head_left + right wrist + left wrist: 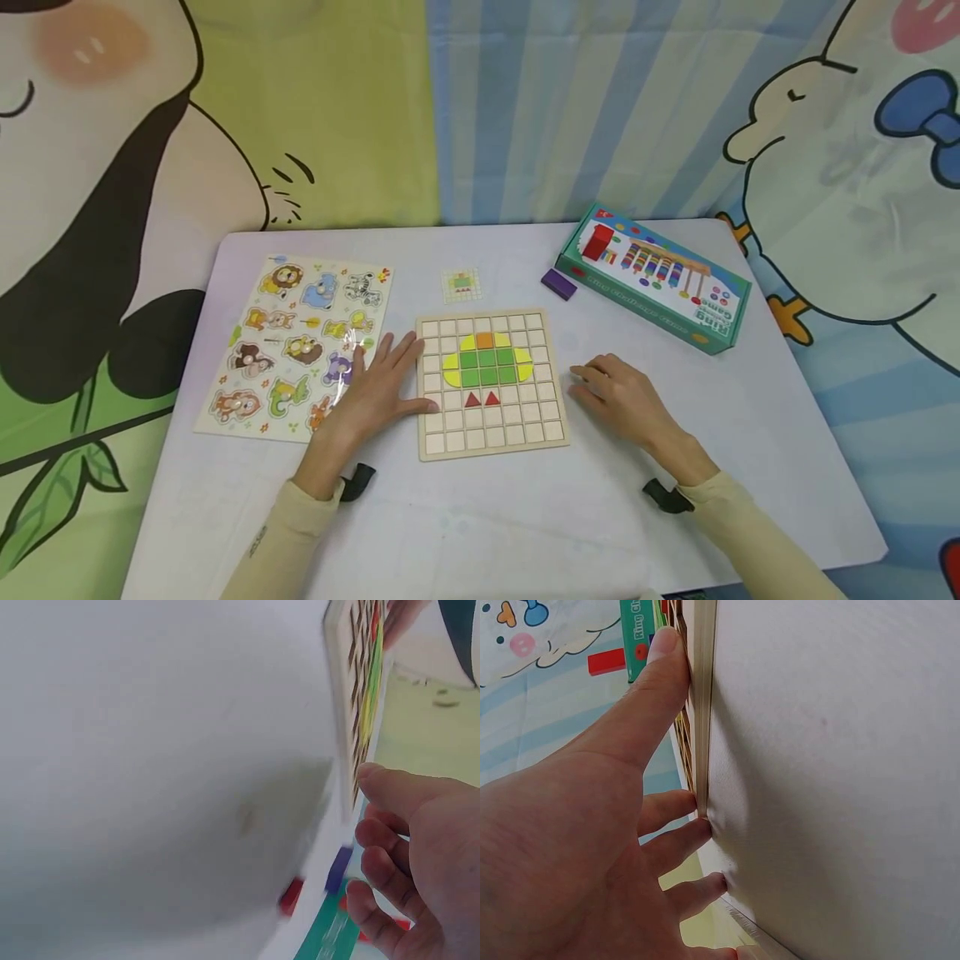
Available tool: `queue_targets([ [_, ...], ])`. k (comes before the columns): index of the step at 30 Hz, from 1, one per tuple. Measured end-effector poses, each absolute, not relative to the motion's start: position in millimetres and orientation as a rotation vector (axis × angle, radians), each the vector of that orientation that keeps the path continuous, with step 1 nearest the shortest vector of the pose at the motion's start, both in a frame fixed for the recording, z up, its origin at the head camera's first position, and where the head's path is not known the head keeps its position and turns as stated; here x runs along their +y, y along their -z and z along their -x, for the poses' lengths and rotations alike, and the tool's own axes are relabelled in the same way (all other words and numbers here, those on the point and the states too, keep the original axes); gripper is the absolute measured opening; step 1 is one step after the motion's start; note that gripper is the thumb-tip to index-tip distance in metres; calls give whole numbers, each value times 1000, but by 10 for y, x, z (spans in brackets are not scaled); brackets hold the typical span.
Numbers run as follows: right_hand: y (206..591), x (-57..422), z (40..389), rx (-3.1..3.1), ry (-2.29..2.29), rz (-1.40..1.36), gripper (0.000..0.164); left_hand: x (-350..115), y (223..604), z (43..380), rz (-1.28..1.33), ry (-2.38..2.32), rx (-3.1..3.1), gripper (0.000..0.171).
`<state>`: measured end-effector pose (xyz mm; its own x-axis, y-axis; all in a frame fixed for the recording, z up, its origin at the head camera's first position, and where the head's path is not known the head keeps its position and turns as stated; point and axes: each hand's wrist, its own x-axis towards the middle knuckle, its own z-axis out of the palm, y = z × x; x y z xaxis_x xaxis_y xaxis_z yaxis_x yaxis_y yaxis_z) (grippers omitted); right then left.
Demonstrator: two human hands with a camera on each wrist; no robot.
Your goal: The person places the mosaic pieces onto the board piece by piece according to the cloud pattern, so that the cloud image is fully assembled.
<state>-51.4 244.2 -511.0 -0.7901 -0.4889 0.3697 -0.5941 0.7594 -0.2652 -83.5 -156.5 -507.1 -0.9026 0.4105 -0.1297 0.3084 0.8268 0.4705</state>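
Observation:
A wooden grid board (514, 433) lies flat on the table. Green squares (487, 377), yellow curved pieces (451, 372), an orange square (485, 340) and two red triangles (492, 399) sit in its cells. Spread along the board's left edge, my left hand (373, 392) touches it with fingers and thumb; the left wrist view shows the thumb (656, 690) against that edge. My right hand (628, 400) rests just beyond the board's right edge. Its fingers (386, 877) are loosely bent, and I see nothing held in them.
Behind the board lies a small pattern card (461, 286). A purple block (558, 284) sits beside a green game box (652, 279) at the back right. An animal puzzle sheet (292, 358) lies at left, partly under my left hand. A printed cloth (502, 117) hangs behind.

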Motion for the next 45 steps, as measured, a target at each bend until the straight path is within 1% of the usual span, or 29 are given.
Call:
queue_targets([
  [6, 5175, 2803, 409, -2690, -458, -668, 37, -1579, 5092, 830, -555, -655, 2790, 109],
  [10, 5222, 2930, 362, -2677, -443, -611, 37, -1584, 5104, 829, -557, -662, 2788, 109],
  [17, 5277, 2979, 326, -2691, -450, -560, 29, -1570, 5101, 837, -563, -660, 2779, 109],
  [24, 5280, 2973, 319, -2707, -442, -497, 34, -1568, 5113, 839, -558, -646, 2780, 109],
  [26, 5278, 2967, 314, -2711, -449, -490, 32, -1570, 5111, 842, -559, -641, 2785, 109],
  [32, 5284, 2962, 339, -2710, -476, -515, 28, -1570, 5092, 842, -573, -640, 2793, 109],
  [37, 5259, 2894, 414, -2652, -504, -597, 27, -1568, 5088, 842, -577, -637, 2792, 109],
  [41, 5189, 2706, 504, -2603, -582, -707, 25, -1568, 5092, 842, -575, -635, 2790, 109],
  [45, 5137, 2442, 594, -2583, -636, -836, 27, -1562, 5092, 846, -571, -639, 2788, 109],
])
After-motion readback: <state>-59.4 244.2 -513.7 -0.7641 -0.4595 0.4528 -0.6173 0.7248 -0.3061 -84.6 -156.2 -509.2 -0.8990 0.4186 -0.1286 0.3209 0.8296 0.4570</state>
